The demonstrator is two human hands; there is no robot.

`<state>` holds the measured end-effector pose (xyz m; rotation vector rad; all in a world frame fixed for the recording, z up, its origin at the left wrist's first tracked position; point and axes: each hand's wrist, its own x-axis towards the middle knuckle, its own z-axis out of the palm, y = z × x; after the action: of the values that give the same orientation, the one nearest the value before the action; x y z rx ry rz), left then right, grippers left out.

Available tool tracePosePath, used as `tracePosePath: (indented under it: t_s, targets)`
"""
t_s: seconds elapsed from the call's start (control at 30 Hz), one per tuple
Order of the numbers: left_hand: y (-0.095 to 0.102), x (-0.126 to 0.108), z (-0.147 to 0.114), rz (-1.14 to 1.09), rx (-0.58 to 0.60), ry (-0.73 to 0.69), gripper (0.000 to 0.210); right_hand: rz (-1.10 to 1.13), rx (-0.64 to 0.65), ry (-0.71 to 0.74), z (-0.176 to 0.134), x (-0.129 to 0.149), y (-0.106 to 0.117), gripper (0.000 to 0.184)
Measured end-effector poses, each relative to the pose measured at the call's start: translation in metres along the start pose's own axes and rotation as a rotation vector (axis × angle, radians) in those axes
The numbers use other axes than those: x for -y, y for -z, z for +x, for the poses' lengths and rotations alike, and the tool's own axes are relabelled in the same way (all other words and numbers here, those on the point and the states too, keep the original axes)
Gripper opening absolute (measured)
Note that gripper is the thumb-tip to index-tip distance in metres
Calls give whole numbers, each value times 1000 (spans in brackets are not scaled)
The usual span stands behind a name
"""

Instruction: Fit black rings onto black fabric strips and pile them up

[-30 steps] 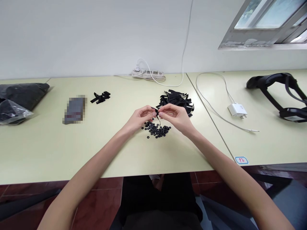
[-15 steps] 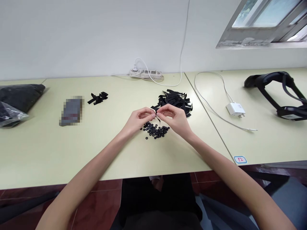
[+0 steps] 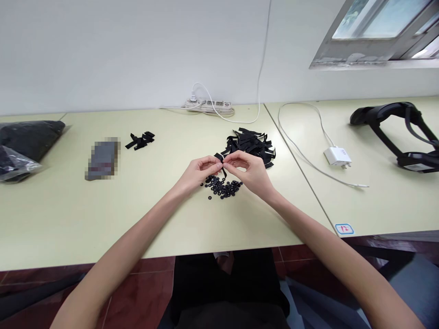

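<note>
Fingertips of my left hand (image 3: 202,170) and my right hand (image 3: 248,170) meet over the table, both pinching one short black fabric strip (image 3: 224,173). One end of the strip sticks up above the fingers and the other hangs below. Whether a small ring sits on it between the fingertips is hidden. Just beneath lies a heap of small black rings (image 3: 224,188) with holes in their middles. Behind my right hand spreads a larger pile of black fabric strips (image 3: 252,144). A smaller group of black strips (image 3: 140,140) lies to the left.
Farther left are a blurred-out dark flat object (image 3: 102,160) and a black bag in clear plastic (image 3: 29,146). A power strip (image 3: 214,106) sits by the wall. On the right lie a white charger (image 3: 337,156) with its cable and a black headset (image 3: 394,132).
The strip between my fingers has shifted, with more of its upper end now showing above the fingertips. Both hands have stayed nearly in place.
</note>
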<state>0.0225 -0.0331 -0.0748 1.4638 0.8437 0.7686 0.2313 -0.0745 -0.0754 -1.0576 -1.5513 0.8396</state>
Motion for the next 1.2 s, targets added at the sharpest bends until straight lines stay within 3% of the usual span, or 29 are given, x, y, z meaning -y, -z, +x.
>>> tracePosePath:
  t_s: [0.63,1.2]
  targets:
    - [-1,8,2,15,-35,0,28,-9,15,-1,-1,1,-2,11]
    - [-4,10,2,10,12,-53,33,-78,15,46,-1,-1,-2,9]
